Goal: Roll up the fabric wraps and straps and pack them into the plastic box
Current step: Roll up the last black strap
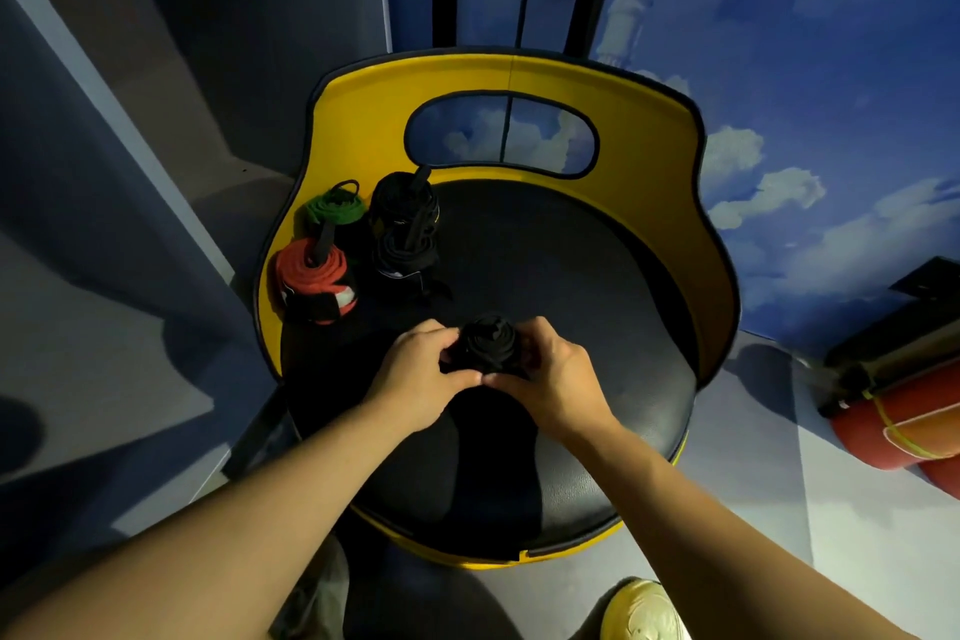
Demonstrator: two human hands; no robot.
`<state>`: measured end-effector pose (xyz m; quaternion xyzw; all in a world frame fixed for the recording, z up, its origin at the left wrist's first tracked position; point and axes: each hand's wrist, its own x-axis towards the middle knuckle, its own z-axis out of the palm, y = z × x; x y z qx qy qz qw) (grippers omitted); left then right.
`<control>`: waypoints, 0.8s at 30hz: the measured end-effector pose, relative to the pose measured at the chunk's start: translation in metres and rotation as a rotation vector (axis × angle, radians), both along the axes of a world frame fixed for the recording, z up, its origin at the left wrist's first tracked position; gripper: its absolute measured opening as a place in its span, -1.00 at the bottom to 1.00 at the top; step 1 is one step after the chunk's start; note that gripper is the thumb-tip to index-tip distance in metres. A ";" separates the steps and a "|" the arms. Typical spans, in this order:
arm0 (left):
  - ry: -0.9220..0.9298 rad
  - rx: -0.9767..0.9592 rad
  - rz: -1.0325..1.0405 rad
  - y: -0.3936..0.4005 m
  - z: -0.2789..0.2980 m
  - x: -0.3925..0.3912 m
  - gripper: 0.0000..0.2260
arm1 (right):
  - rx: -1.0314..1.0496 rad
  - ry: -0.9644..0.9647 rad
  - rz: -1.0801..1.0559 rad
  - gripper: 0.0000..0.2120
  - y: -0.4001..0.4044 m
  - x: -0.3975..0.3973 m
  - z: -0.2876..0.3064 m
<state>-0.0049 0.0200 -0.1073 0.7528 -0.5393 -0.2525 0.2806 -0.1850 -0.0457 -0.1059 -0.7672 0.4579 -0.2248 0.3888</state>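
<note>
Over the front half of the chair seat [545, 250], both hands meet around a black wrap [485, 346] that is wound into a tight, slightly lopsided coil. The left hand [415, 379] curls its fingers round the coil's left side, and the right hand [545, 379] pinches it from the right, thumbs nearly touching beneath it. Both forearms reach in from the bottom corners, wrists bent slightly inward, palms turned toward each other.

The chief risk looks like the coil springing loose: its layers are uneven on top, and if either hand eases off before the tail is fastened, the outer turns would likely unwind. A loose end may hang below the hands, though black fabric against the black seat makes that hard to tell.

Further back on the left of the seat stand the finished rolls: a red roll [314, 283] with a black tab, a green roll [335, 208] behind it against the yellow backrest [649, 120], and two black rolls [405, 229] just beside them, one apparently behind the other. They stand close together near the seat's edge, so a careless placement could knock one off.

No plastic box is in view, so packing seems not yet begun. A red cylinder [893, 426] lies on the floor at right, and a pale shoe [644, 611] shows at the bottom.
</note>
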 end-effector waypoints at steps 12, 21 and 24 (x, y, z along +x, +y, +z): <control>0.042 0.040 -0.024 -0.001 0.006 -0.003 -0.56 | 0.116 -0.042 -0.064 -0.49 0.003 0.003 0.001; 0.383 0.012 0.189 0.011 0.022 -0.015 -0.62 | 0.184 -0.136 -0.238 -0.57 0.012 0.002 0.004; 0.407 -0.043 0.217 0.004 0.030 -0.016 -0.59 | 0.078 -0.104 -0.235 -0.54 0.005 0.008 0.008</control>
